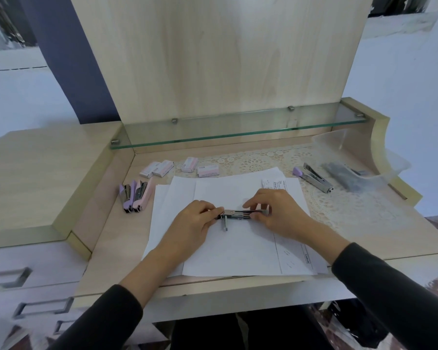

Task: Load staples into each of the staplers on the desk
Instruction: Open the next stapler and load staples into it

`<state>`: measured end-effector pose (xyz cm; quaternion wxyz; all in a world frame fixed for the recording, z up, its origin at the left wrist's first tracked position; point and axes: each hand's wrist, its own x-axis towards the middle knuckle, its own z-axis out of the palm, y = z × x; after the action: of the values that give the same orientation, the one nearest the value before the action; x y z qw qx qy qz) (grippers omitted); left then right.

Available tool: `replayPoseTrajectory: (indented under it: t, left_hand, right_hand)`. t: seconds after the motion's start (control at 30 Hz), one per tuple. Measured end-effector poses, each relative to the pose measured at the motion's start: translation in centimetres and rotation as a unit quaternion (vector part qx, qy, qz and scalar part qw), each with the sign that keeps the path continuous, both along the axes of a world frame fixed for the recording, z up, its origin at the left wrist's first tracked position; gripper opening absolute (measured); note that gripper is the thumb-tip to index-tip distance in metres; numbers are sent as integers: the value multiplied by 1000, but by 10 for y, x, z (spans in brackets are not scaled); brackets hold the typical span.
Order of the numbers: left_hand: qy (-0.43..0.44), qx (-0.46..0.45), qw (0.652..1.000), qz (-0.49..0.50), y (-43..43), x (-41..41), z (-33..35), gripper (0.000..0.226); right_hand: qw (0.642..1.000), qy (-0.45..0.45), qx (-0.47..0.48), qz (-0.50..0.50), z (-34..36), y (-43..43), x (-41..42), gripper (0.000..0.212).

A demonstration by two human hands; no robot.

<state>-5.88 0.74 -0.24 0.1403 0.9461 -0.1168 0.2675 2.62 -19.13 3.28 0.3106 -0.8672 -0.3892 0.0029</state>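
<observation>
A metal stapler (238,214) lies opened out on the white sheets of paper (228,251) in the middle of the desk. My left hand (195,223) grips its left end, and my right hand (276,210) pinches its right end with thumb and fingers. Two staplers, one lilac (126,197) and one pink (142,197), lie side by side at the left. Another lilac stapler (314,176) lies open at the right. Several small staple boxes (159,169) sit in a row behind the paper.
A clear plastic tub (379,157) holding dark objects stands at the back right. A glass shelf (238,130) runs across the back above a lace mat (263,157). A raised cabinet top (41,173) with drawers borders the left.
</observation>
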Motion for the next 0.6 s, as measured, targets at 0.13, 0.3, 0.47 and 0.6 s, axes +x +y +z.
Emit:
replayPoseTrajectory:
  t: [0.13, 0.3, 0.47, 0.6]
  left_hand:
    - [11, -8, 1000, -6, 1, -1, -1, 29]
    - [15, -23, 1000, 8, -3, -2, 2, 30]
    - [-13, -44, 999, 24, -5, -3, -1, 25]
    - [-10, -40, 999, 23, -8, -4, 1, 27]
  right_hand:
    - [999, -29, 22, -6, -1, 0, 0, 18]
    - [997, -63, 41, -1, -8, 3, 0, 16]
    - [998, -48, -23, 12, -10, 0, 3, 23]
    - [999, -51, 8, 3, -9, 0, 8, 21]
